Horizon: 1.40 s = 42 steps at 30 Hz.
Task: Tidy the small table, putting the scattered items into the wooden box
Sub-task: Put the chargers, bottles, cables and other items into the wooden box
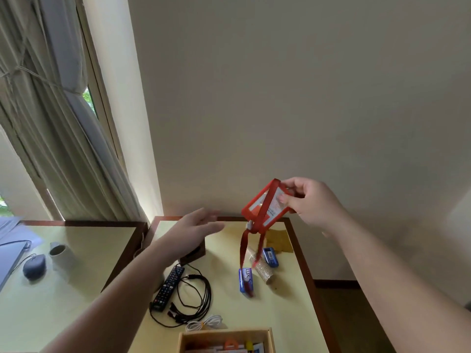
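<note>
My right hand [309, 200] holds a red badge holder [265, 203] up above the far right of the small table [285, 309], its red lanyard [243, 253] hanging down to the tabletop. My left hand [196, 229] hovers open over the far middle, holding nothing. On the table lie a black remote [169, 287], a coiled black cable [196, 299], a white cable [204, 324], two blue soap packets [245, 278] [270, 256] and a roll of paper cups [262, 270] on its side. The wooden box [224, 338] sits at the near edge with several items inside.
A small dark wooden block [193, 254] stands under my left wrist. A second table on the left carries a grey mouse [34, 266], a white mug [61, 253] and a laptop edge. Curtains hang at the window on the left. A brown paper patch [279, 240] lies at the far right corner.
</note>
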### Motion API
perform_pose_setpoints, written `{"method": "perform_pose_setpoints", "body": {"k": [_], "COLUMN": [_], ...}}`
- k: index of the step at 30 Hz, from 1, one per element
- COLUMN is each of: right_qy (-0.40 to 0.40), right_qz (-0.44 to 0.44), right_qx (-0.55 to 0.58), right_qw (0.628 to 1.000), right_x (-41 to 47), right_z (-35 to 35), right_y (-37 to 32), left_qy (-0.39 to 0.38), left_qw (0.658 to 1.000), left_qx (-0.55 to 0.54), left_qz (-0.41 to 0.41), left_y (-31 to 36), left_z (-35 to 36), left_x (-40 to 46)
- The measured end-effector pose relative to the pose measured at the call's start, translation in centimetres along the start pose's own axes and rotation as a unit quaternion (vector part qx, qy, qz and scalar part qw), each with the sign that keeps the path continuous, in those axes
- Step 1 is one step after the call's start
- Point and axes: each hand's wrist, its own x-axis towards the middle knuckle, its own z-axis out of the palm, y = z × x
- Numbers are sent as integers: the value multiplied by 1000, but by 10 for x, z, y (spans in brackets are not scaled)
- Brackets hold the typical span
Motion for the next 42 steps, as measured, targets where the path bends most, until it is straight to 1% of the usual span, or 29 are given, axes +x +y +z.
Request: {"method": "perform_pose_setpoints", "body": {"k": [2,3,4,5,6,7,8,10,13,15,18,21,23,25,28,29,32,34,36,38,40,42], "right_qy": [-38,-62,-89,-117,-143,-165,-180,-179,-116,-66,3,57,68,59,55,58,87,128,177,208,200,164], "right_qz": [-15,-22,-28,-33,-35,-34,-35,-43,-46,-37,-15,4,15,22,16,11,2,6,18,28,36,50], "right_qx": [-13,-16,-16,-12,-2,11,21,20,-7,0,68,134,183,230,268,280,314,304,242,162,95,68], "right_qw": [999,998,996,993,989,986,983,983,992,997,998,989,981,971,962,958,945,944,954,964,975,983], "right_x": [1,0,0,-1,-2,-3,-3,-2,-1,0,3,7,11,13,17,17,19,21,23,24,22,17], "right_z": [4,6,8,9,10,10,10,9,6,3,-5,-12,-14,-14,-11,-10,-10,-14,-16,-14,-6,7], "right_y": [-8,-11,-15,-18,-22,-25,-27,-26,-20,-15,-7,-7,-12,-18,-28,-31,-35,-32,-22,-9,6,19], "left_qy": [-27,-50,-68,-84,-100,-111,-113,-113,-74,-44,-15,-5,7,17,18,23,34,72,119,151,158,157], "left_qw": [999,996,990,976,957,940,933,932,956,970,981,987,990,991,991,991,985,986,985,981,972,943], "left_qx": [-20,-57,-118,-199,-274,-322,-342,-343,-282,-240,-194,-157,-134,-116,-76,-74,-121,-109,-57,-14,68,183], "left_qz": [40,45,38,22,3,-14,-26,-29,-7,12,27,30,42,63,105,111,117,108,107,122,162,228], "left_y": [20,29,37,43,48,53,56,56,47,39,21,11,12,17,31,37,42,35,24,21,31,50], "left_z": [16,23,30,35,39,41,42,44,44,41,34,33,35,38,40,40,47,50,51,48,37,24], "left_x": [3,4,6,7,8,7,6,7,9,10,12,9,8,12,17,17,13,8,2,-8,-18,-22]}}
